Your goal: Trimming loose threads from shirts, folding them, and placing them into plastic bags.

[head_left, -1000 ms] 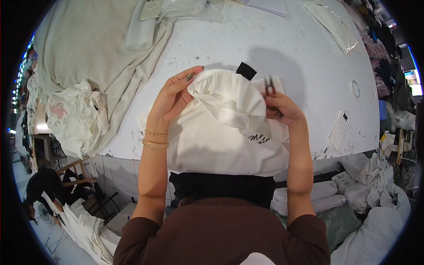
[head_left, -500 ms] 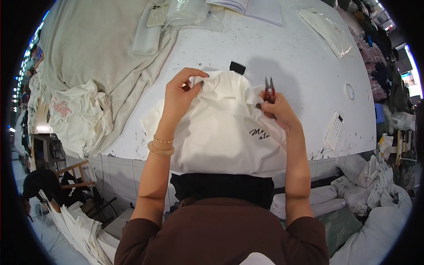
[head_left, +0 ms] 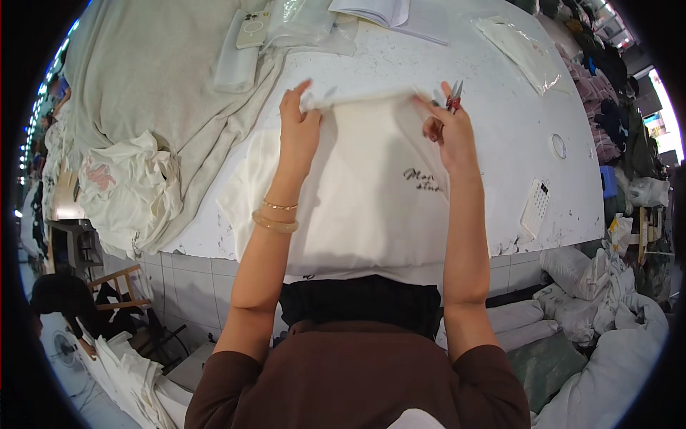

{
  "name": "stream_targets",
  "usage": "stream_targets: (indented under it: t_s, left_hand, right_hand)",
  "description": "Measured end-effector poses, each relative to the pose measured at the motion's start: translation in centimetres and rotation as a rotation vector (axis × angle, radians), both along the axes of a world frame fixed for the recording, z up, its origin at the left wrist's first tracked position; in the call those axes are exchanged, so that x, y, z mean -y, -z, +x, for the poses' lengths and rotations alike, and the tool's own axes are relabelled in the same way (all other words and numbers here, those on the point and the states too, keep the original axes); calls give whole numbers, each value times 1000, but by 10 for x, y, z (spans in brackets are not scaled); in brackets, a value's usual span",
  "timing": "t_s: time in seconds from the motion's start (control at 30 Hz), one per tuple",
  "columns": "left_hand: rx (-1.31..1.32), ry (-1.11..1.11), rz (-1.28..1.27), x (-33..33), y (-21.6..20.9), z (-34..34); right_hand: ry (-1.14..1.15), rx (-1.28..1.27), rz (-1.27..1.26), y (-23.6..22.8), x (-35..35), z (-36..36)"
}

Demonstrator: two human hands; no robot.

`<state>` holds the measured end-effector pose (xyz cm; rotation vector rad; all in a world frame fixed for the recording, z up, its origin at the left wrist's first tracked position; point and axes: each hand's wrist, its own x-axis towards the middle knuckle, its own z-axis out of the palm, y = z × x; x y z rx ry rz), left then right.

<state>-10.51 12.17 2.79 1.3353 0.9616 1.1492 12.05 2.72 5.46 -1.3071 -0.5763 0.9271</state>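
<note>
A white shirt (head_left: pixel 364 186) with small dark lettering on its right side hangs stretched between my hands, its lower part over the table's near edge. My left hand (head_left: pixel 299 129) is closed on the cloth's far left corner, index finger raised. Gripping the far right corner, my right hand (head_left: pixel 456 136) also keeps a pair of red-handled scissors (head_left: pixel 454 99) in its fingers, blades pointing up and away. The upper edge of the cloth is blurred by motion.
At the left lie a crumpled white garment (head_left: pixel 132 189) and a large grey-beige cloth (head_left: pixel 157 79). A phone (head_left: pixel 253 30) rests on plastic bags at the back, beside an open notebook (head_left: pixel 393 13). On the right are a tape roll (head_left: pixel 558 146) and a white calculator-like device (head_left: pixel 535 207).
Both hands have moved away from me, the right one most. The bunched shirt is now spread and pulled taut between them. A small black piece beyond it is no longer visible.
</note>
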Motion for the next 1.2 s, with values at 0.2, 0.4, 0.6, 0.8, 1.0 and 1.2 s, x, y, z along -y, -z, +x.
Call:
stream_targets:
  t_s: [0.2,0.4,0.6,0.8,1.0,1.2]
  left_hand:
    - [-703,-339,505,-21,18,-104]
    - [-1092,-288,59,5,51,-189]
    - [-689,-355,46,3,39,-172]
    - [-690,-397,-63,4,48,-142]
    - [-66,-16,-111,17,40,-118]
    - [25,33,-245,16,42,-126]
  right_hand:
    - [416,748,-311,63,47,96]
    - [216,943,-639,74,76,84]
    - [434,697,-232,97,79,144]
    - [757,1204,-605,80,121,249]
    - [649,1270,-858,132,149,256]
    - [726,1301,-886,127,140,227]
